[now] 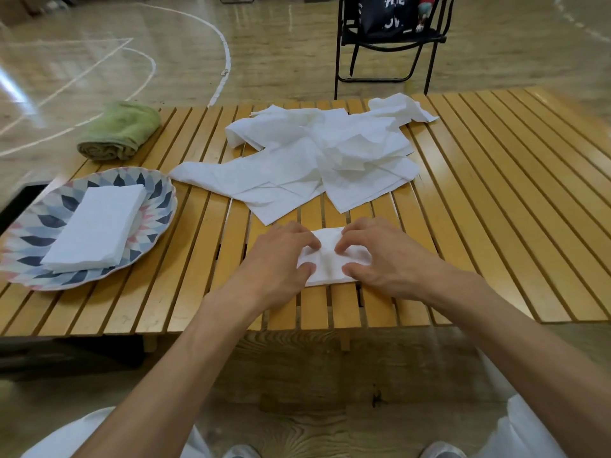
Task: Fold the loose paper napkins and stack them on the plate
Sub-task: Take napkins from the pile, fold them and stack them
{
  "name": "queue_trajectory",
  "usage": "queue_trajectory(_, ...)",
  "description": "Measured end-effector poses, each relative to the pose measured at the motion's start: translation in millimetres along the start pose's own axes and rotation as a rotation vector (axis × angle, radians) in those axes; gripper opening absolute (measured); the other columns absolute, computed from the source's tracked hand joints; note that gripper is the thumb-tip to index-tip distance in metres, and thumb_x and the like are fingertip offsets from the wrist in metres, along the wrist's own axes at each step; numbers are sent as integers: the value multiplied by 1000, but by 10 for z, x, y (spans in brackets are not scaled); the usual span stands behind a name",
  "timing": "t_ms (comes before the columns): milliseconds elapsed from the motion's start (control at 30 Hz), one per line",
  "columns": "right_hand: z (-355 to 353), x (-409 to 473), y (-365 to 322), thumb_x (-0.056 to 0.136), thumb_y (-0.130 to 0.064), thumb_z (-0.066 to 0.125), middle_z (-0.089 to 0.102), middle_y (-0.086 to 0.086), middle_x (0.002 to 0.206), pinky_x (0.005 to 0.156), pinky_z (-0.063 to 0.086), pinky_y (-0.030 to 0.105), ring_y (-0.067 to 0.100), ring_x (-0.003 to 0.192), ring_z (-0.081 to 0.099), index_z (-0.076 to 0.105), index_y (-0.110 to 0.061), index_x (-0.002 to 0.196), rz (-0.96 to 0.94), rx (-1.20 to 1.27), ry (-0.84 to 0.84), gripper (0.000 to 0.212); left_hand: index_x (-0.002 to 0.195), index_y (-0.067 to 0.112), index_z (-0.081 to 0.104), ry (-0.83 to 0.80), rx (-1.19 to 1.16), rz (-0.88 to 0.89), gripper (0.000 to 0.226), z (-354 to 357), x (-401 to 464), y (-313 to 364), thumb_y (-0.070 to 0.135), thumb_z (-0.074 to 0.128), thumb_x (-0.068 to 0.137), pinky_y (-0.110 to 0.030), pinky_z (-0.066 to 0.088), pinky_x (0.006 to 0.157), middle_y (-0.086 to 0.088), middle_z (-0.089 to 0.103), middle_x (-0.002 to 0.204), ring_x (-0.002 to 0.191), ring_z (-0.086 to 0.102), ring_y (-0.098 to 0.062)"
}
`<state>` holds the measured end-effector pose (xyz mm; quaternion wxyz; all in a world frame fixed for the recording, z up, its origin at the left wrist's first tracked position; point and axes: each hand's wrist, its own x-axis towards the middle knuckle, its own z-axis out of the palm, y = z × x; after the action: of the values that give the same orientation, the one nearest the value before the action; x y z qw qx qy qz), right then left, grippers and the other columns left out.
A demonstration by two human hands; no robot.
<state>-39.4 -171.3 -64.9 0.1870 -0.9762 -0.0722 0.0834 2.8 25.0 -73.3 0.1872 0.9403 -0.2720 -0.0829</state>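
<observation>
A: Where are the hands?

B: Both are on one folded napkin (330, 259) at the near edge of the slatted table (496, 193). The left hand (281, 256) grips its left end and the right hand (380, 252) its right end, fingers curled down onto the paper and thumbs at the near edge.

A: And the rest?

B: A loose napkin pile (324, 157) lies crumpled just beyond the hands (several sheets overlapping). To the left, the patterned plate (158, 193) carries a stack (96, 226) of folded napkins.

A: Anything else?

B: A rolled green towel (119, 130) beyond the plate, and a black chair (390, 44) on the floor behind the table.
</observation>
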Motion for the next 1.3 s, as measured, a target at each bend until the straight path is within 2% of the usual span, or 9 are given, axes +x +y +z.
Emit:
queue_trajectory(200,40,-2,6,97,-38,60,46,-9,148,112,29,32,11,137,35,61,-32,129,5,39,57,32,139,25,50,98,112,-122,45,7,55,-99,45,50,99,-39,28,113,2,42,147,136,37,-19)
queue_trajectory(367,55,-4,4,99,-38,56,49,-9,145,109,30,28,9,136,36,63,-30,127,-7,79,135,29,152,19,33,-38,201,-287,60,8,113,-280,52,34,102,-46,15,122,-6,15,165,152,12,-26)
queue_trajectory(633,58,-14,-7,100,-38,55,49,-8,144,108,33,29,10,134,38,62,-28,128,5,83,123,30,156,12,23,-35,216,-263,63,23,111,-266,47,31,104,-44,17,121,-2,17,164,151,15,-24)
queue_trajectory(733,49,-22,-8,100,-36,55,50,-8,144,107,33,29,10,134,39,62,-28,127,19,94,133,29,150,10,32,133,165,-203,55,-12,78,-214,38,40,104,-42,34,114,-3,25,159,140,36,-24)
queue_trajectory(800,38,-18,-10,100,-35,55,51,-7,143,108,34,30,11,134,40,62,-27,127,35,110,166,28,142,10,43,344,40,-99,42,-87,58,-158,24,47,103,-32,45,99,-2,35,151,123,52,-17)
queue_trajectory(967,30,6,26,99,-32,58,58,-9,130,98,40,25,9,122,51,60,-27,129,95,206,296,30,123,5,65,764,-139,115,27,-286,44,-44,4,56,98,-13,47,89,-3,60,123,100,62,-11)
queue_trajectory(1133,22,50,80,92,-35,69,54,-8,138,88,44,25,7,118,53,39,-30,145,186,332,401,61,100,4,70,868,-238,201,11,-363,-18,41,-1,64,92,-12,48,81,-2,65,98,89,61,-9)
queue_trajectory(1200,-3,46,70,88,-40,74,46,-8,148,97,44,29,10,130,47,30,-34,149,193,396,339,76,97,4,69,866,-257,217,8,-384,-40,62,-1,66,91,-13,48,80,-1,65,96,88,60,-9)
queue_trajectory(1300,-5,16,-11,90,-51,67,43,-15,149,106,42,36,7,133,43,38,-40,146,128,464,221,64,98,5,66,858,-266,236,8,-391,-58,90,1,67,91,-15,48,80,2,63,96,88,59,-9)
